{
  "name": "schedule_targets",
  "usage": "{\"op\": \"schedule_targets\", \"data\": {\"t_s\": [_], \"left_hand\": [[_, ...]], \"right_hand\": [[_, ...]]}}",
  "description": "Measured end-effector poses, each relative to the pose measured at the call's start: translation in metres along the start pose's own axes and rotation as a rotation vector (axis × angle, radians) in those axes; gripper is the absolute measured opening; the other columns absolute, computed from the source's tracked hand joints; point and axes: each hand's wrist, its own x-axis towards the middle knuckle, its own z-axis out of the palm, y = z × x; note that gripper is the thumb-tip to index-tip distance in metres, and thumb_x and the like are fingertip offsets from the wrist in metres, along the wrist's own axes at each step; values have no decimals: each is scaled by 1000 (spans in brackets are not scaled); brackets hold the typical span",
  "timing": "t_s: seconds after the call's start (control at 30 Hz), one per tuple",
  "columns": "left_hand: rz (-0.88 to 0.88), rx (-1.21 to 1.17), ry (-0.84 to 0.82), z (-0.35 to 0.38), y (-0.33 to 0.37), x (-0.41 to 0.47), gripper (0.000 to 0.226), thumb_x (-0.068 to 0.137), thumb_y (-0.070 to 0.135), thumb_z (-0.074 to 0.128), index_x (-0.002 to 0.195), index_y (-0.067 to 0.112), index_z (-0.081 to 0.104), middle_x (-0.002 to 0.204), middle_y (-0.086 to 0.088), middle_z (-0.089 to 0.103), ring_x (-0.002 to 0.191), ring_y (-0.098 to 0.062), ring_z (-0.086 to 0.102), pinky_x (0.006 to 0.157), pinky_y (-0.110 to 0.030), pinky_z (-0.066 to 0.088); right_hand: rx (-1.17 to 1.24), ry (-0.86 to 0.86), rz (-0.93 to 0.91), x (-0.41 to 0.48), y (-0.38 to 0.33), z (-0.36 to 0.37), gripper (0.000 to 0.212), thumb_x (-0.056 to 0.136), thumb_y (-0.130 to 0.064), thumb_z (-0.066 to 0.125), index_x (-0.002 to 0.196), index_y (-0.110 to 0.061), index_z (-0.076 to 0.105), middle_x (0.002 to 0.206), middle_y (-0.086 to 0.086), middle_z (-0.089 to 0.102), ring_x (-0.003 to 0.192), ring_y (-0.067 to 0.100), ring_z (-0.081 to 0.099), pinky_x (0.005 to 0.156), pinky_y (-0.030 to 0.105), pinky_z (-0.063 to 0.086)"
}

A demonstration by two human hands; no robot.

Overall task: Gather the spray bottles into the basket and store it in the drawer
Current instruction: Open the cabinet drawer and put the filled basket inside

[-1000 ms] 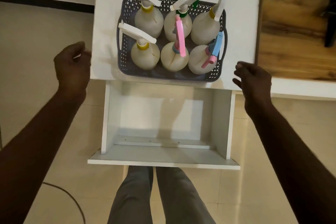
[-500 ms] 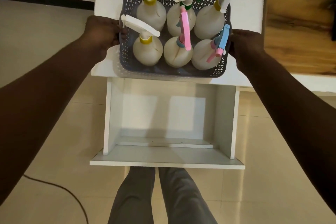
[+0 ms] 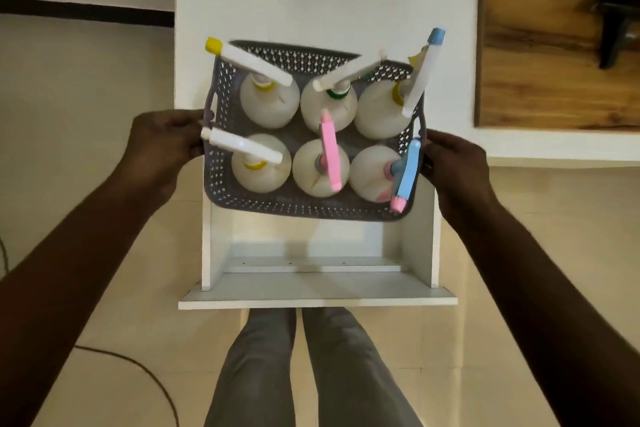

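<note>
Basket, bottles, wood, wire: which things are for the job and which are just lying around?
For the job: basket; six spray bottles in it; open drawer below; left hand and right hand gripping the basket's sides.
Just lying about: wooden top; dark thing on it; trailing cable.

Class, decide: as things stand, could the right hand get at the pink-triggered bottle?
Probably not: the right hand grips the basket by its side, and the blue-triggered bottle stands between it and the pink-triggered bottle.
</note>
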Motion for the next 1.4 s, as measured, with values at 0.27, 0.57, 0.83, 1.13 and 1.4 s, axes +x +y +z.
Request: {"op": "schedule_targets", "data": {"t_s": [0.27, 0.57, 0.83, 1.13, 1.4], "left_hand": [[-140, 59, 11, -22, -51, -82, 23, 93, 6, 70, 113, 15, 79, 100, -4, 83, 90, -16, 79, 73, -21, 62], [-296, 67, 15, -18, -110, -97, 21, 93, 2, 70, 109, 15, 78, 97, -2, 83, 89, -16, 80, 76, -23, 65], [-352, 139, 53, -8, -161, -71, 26, 92, -2, 71, 105, 19, 79, 88, 5, 82, 89, -18, 77, 80, -28, 63], [-377, 241, 124, 17, -216, -25, 23, 91, 6, 76, 113, 13, 79, 109, -17, 78, 109, -41, 71, 105, -58, 54], [-382, 260, 134, 27, -246, 11, 27, 89, -2, 74, 116, 1, 77, 110, -19, 77, 107, -44, 71, 103, -57, 56]], "right_hand": [[-10, 9, 95, -60, 64, -45, 23, 99, -10, 67, 117, -17, 81, 104, 2, 83, 93, 16, 80, 76, 23, 62], [-130, 52, 206, -68, 120, -50, 22, 102, -9, 65, 118, -16, 79, 102, 0, 82, 97, 21, 78, 82, 34, 62], [-168, 95, 248, -35, 166, -27, 24, 102, -5, 62, 120, -13, 77, 109, 8, 79, 106, 29, 74, 99, 45, 59], [-238, 122, 269, 19, 216, -4, 25, 101, -9, 66, 124, -12, 75, 110, 4, 78, 107, 24, 71, 105, 49, 56], [-272, 130, 312, 58, 248, 9, 27, 101, -8, 67, 126, -13, 75, 98, -10, 73, 103, 18, 71, 105, 48, 57]]}}
